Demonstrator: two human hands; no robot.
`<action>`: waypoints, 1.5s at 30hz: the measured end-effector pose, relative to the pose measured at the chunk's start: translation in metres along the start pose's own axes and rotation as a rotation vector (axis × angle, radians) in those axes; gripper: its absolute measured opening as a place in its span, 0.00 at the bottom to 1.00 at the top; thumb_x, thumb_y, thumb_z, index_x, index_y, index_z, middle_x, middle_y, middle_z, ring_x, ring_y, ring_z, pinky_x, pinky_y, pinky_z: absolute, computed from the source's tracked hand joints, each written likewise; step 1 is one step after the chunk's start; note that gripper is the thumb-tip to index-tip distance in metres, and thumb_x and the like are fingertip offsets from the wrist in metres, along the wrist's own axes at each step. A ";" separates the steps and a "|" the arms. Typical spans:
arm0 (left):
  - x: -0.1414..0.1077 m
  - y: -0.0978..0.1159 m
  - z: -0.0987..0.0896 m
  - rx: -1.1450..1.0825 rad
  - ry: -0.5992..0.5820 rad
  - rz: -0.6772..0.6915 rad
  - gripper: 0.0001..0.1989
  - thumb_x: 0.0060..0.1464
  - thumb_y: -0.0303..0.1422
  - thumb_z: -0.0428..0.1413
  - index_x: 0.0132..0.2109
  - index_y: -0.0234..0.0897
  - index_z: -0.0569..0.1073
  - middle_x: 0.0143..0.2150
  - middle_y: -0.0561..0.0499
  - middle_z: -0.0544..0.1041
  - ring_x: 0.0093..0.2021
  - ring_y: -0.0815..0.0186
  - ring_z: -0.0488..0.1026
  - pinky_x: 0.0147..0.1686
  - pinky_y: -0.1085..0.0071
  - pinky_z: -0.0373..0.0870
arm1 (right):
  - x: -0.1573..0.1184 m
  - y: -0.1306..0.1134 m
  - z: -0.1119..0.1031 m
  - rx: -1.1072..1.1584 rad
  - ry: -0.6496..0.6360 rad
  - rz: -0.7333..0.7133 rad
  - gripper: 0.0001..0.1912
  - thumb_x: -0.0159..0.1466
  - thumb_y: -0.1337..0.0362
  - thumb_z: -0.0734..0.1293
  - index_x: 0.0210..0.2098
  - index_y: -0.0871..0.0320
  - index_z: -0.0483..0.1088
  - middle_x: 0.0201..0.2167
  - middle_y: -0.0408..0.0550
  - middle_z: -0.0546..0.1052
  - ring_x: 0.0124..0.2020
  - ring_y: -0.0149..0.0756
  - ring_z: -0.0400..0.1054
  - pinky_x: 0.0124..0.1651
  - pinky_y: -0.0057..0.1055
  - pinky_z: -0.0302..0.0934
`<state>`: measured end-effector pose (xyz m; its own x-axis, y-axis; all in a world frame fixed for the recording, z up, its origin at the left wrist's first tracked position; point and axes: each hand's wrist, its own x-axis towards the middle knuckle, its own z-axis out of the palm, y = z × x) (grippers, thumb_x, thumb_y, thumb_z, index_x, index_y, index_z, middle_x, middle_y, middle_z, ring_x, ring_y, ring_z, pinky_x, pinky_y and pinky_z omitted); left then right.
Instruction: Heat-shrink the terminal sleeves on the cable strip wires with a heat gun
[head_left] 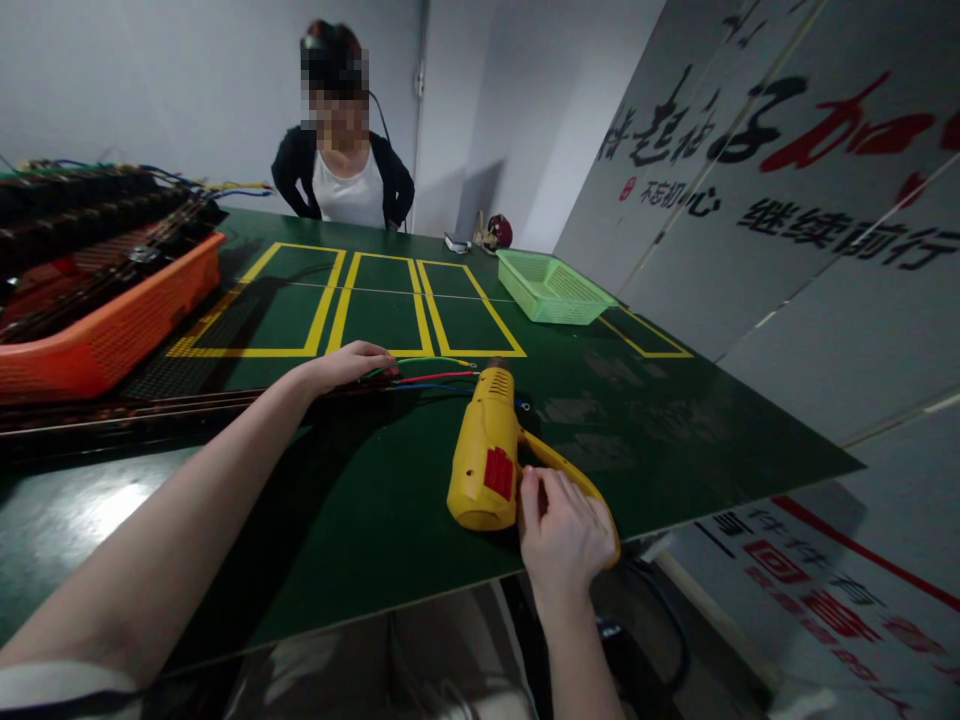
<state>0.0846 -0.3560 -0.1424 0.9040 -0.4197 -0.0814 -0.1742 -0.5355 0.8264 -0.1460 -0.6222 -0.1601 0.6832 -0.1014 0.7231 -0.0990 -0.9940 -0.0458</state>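
My right hand (566, 525) is wrapped round the looped handle of a yellow heat gun (484, 445) with a red patch on its body. The gun's dark nozzle (496, 364) points away from me, close to the wire ends. My left hand (349, 368) is closed at the root of several wires, its fingertips partly hidden. A green wire (427, 360), a red wire (439, 378) and a blue wire (424, 387) run from it to the right. Behind that hand, a long dark brown strip (225, 402) lies along the table.
An orange basket (142, 315) piled with dark wired strips stands at left. A light green basket (555, 290) sits at the far right. Yellow tape rectangles (382, 352) mark the green table (675, 440). A person (349, 170) is across the table.
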 end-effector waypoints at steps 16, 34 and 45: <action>-0.001 0.003 0.001 0.005 -0.028 0.085 0.24 0.47 0.54 0.53 0.37 0.39 0.78 0.41 0.49 0.79 0.43 0.60 0.72 0.46 0.69 0.64 | -0.012 0.023 -0.002 0.106 0.145 -0.005 0.14 0.67 0.66 0.56 0.33 0.60 0.71 0.29 0.47 0.78 0.30 0.32 0.70 0.37 0.30 0.54; -0.006 0.010 0.004 -0.039 0.076 0.017 0.35 0.44 0.64 0.47 0.34 0.36 0.78 0.39 0.46 0.79 0.43 0.57 0.71 0.44 0.67 0.65 | -0.020 -0.059 -0.010 0.508 -0.089 -0.058 0.22 0.70 0.56 0.50 0.30 0.57 0.69 0.27 0.44 0.74 0.30 0.32 0.66 0.38 0.33 0.49; -0.010 0.013 0.004 -0.017 0.096 -0.044 0.35 0.38 0.63 0.54 0.37 0.35 0.79 0.40 0.46 0.79 0.43 0.57 0.72 0.45 0.67 0.66 | 0.004 -0.063 -0.036 0.507 -0.651 -0.334 0.62 0.46 0.27 0.59 0.68 0.54 0.37 0.47 0.53 0.72 0.45 0.49 0.68 0.47 0.45 0.60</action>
<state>0.0720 -0.3615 -0.1328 0.9441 -0.3232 -0.0644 -0.1278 -0.5392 0.8325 -0.1629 -0.5585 -0.1294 0.9102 0.3476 0.2253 0.4056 -0.8586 -0.3135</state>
